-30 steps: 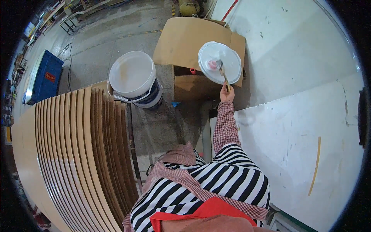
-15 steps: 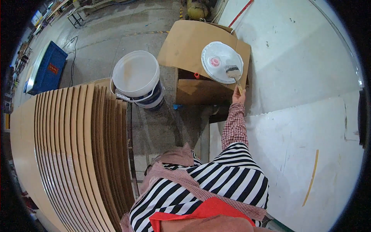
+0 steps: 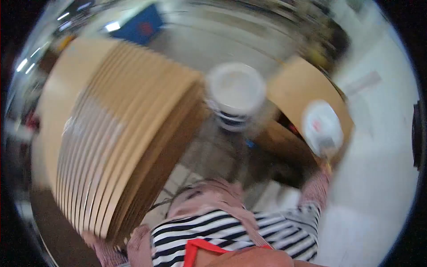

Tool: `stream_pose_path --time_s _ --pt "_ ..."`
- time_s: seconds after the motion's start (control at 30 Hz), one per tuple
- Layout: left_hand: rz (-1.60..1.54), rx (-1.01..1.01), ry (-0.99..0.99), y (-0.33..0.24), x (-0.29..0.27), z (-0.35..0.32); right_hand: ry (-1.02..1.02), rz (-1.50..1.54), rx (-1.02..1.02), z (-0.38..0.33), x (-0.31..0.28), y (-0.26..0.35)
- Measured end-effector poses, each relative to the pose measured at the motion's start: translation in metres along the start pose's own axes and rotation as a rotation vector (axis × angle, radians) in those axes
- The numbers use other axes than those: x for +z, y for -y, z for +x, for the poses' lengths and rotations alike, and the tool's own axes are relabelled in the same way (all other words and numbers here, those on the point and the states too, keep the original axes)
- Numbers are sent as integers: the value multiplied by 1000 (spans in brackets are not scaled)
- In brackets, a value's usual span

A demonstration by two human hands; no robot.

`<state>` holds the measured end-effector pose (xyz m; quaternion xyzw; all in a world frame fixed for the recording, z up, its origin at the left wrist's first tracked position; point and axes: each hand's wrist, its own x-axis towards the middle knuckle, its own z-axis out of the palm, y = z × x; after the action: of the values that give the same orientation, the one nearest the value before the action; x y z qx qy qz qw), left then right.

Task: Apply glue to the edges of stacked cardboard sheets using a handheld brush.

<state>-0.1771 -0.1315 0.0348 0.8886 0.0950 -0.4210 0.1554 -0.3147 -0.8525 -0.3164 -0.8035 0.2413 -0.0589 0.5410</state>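
Observation:
The picture is smeared by motion. My right hand (image 3: pixel 326 166) is closed around the handle of a flat paintbrush (image 3: pixel 327 146). The brush head lies over a round white bucket lid (image 3: pixel 318 122) with a pinkish spot in its middle. That lid rests on an opened cardboard box (image 3: pixel 289 89). At the lower left, my left hand (image 3: pixel 90 239) is at the near end of a stack of cardboard sheets (image 3: pixel 133 111) standing on edge. Its fingers are too blurred to tell whether they grip the sheets.
A large white bucket (image 3: pixel 234 118) stands on the floor between the stack and the box. A white panel (image 3: pixel 378 147) rises along the right side. Farther back is a blue bin (image 3: pixel 149 26). Something small and blue (image 3: pixel 250 143) lies by the box.
The view has swung left, so the bucket, box and lid appear farther right and the stack fills more of the left. My left hand has come into view by the stack.

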Motion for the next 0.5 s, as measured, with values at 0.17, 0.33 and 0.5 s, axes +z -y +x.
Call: stream_pose_path --time_s 0.17,0.33,0.5 --pt "-155 -723 -753 272 -12 93 23 -216 -407 121 115 43" --pt "-179 -1235 -1237 453 -11 51 -240 339 -458 236 197 112" --pt "-601 -1180 -1394 458 -6 70 -551 645 -242 200 251 225"
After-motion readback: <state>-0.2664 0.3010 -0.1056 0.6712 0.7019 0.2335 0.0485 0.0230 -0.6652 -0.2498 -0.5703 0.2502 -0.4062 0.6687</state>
